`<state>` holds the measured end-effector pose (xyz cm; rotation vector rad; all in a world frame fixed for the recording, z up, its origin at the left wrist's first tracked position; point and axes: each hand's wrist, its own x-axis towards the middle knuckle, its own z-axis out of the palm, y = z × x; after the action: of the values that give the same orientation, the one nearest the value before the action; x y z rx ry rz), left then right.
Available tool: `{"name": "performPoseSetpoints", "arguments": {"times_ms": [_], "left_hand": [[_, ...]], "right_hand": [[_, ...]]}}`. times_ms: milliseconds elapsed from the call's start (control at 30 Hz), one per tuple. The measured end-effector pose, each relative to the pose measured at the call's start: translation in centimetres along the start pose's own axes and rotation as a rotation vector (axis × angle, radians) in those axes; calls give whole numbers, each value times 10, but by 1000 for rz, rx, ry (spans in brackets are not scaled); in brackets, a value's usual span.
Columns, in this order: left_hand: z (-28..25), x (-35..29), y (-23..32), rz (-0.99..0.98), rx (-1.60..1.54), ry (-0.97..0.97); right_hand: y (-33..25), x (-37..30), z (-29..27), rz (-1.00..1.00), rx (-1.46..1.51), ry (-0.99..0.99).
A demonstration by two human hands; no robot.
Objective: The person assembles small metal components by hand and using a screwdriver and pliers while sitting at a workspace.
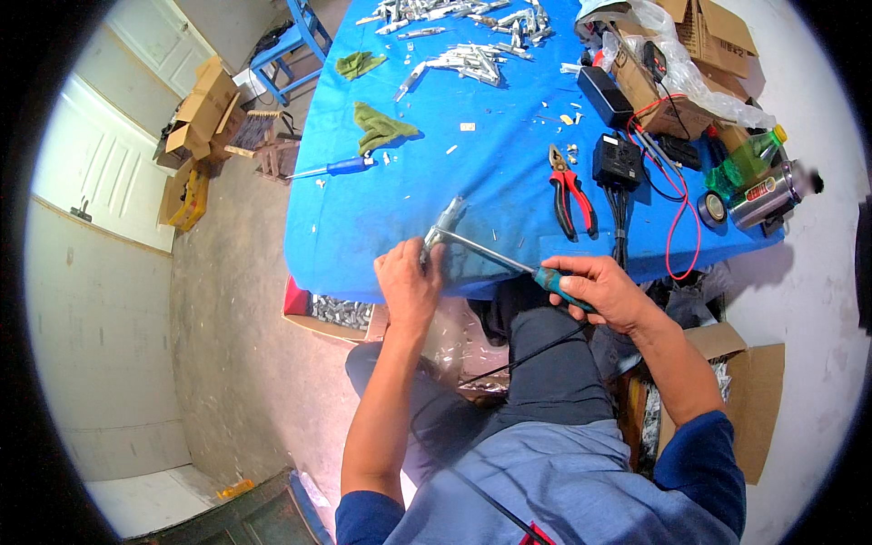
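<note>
A slim, silvery metal piece (446,220), long and narrow, slants up just beyond the left hand (409,280), which is curled almost closed and grips its near end; the right hand (601,289) is wrapped around the ribbed teal handle of a screwdriver (551,280), whose smooth steel shaft runs leftward from that hand to meet the piece near the left fingertips; beneath both lies a softly creased blue cloth (504,173); ahead of the right hand rest pliers (569,195) with curved red-and-black grips; ahead and left of the left hand lie a blue-handled screwdriver (345,167) and a crumpled, fuzzy green rag (380,127); well beyond the left hand spreads a jumbled heap of similar metal pieces (465,62); far right of the right hand lies a shiny, cylindrical steel flask (766,196).
</note>
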<state>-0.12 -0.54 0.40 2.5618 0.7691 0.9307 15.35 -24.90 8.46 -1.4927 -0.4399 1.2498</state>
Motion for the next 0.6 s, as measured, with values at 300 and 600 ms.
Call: {"name": "performPoseSetpoints", "arguments": {"times_ms": [300, 600], "left_hand": [[6, -6, 3, 33, -3, 48], [-1, -13, 8, 25, -30, 26]], "right_hand": [[7, 11, 9, -380, -494, 213], [-3, -28, 2, -41, -135, 82]]}}
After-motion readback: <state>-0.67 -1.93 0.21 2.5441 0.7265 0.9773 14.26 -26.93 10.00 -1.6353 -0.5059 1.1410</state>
